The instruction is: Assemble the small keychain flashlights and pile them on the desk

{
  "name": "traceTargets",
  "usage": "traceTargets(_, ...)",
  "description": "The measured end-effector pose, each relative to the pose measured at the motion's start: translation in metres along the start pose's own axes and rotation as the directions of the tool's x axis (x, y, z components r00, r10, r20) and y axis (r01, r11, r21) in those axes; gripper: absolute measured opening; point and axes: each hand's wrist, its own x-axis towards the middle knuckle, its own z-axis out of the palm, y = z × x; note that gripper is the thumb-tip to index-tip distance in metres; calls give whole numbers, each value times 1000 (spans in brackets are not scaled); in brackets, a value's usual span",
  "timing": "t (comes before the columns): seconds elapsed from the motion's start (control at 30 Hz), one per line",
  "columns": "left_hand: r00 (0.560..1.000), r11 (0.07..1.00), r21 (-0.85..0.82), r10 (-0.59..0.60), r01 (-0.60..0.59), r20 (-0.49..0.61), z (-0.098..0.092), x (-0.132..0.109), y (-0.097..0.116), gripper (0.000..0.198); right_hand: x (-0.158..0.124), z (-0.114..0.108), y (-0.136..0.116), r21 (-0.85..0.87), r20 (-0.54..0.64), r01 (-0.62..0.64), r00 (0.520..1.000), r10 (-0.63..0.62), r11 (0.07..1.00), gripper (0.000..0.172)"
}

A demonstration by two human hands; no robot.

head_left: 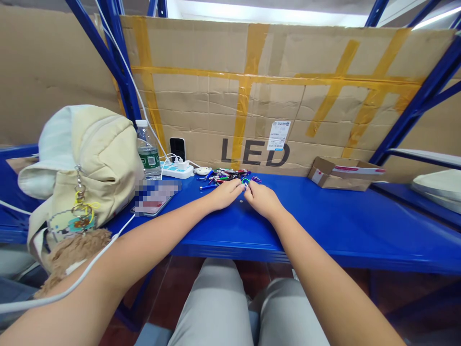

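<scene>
My left hand [226, 193] and my right hand [265, 198] meet over the blue table in front of the cardboard. The fingers of both are closed in a pinch, fingertips almost touching. Between them shows a small thing with a green loop [246, 180]; its kind is too small to tell, and the fingers hide most of it. Just behind my hands lies a pile of small, shiny, pen-like metal pieces [230, 174] in several colours. One blue metal tube [209, 187] lies to the left of my left hand.
A phone [154, 204], a white power strip [177, 169], a water bottle [148, 154] and a cream backpack [104, 163] stand or lie on the left. An open cardboard box [344, 175] sits at the back right. A white cable [97, 269] crosses near my left arm.
</scene>
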Motion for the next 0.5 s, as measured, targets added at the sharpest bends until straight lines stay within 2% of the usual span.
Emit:
traceTargets(0.17, 993, 983, -142, -118, 117, 4, -1, 3, -2, 29, -2, -3, -2, -38, 23, -1, 1000, 2, 999, 26)
traceTargets(0.27, 981, 967, -166, -189, 191, 29, -3, 6, -6, 26, -2, -2, 1, 49, 41, 2, 999, -4, 999, 27)
traceTargets(0.4, 953, 932, -206, -300, 300, 30, -8, 9, -14, 31, 0, -3, 13, 247, -41, -89, 994, 102, 965, 34)
traceTargets(0.5, 910, 871, -276, -413, 406, 38, -11, 9, -23, 38, 3, -5, 20, 219, -94, -98, 988, 121, 971, 31)
